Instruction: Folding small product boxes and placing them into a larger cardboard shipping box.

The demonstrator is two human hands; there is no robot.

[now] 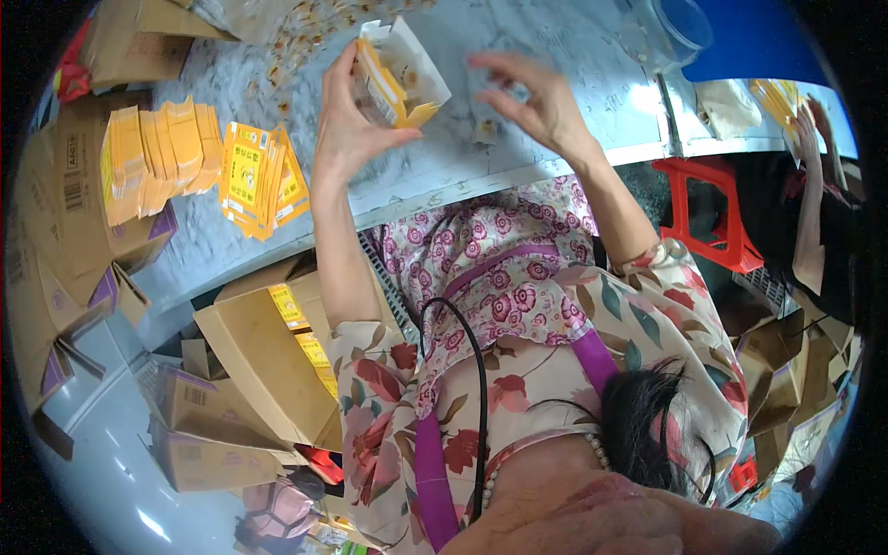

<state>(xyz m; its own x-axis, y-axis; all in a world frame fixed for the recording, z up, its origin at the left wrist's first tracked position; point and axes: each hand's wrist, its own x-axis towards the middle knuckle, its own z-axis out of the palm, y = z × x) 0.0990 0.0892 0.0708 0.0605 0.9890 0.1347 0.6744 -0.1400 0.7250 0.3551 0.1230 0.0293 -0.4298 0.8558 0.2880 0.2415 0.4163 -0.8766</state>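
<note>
My left hand (344, 129) is raised over the pale table (555, 46) and grips a small yellow and white carton (400, 76), tilted, with its top flap standing open. My right hand (541, 100) hovers just to the right of the carton with fingers spread, holding nothing and apart from it. Two fanned stacks of flat yellow packets lie on the table to the left, one (159, 159) further out and one (261, 178) nearer my left forearm.
Open cardboard boxes (264, 365) stand below the table edge at my left, one holding yellow packets. A red plastic stool (710, 215) sits at the right. Another person's arm (812, 190) reaches along the far right. A clear plastic tub (673, 28) stands at the back.
</note>
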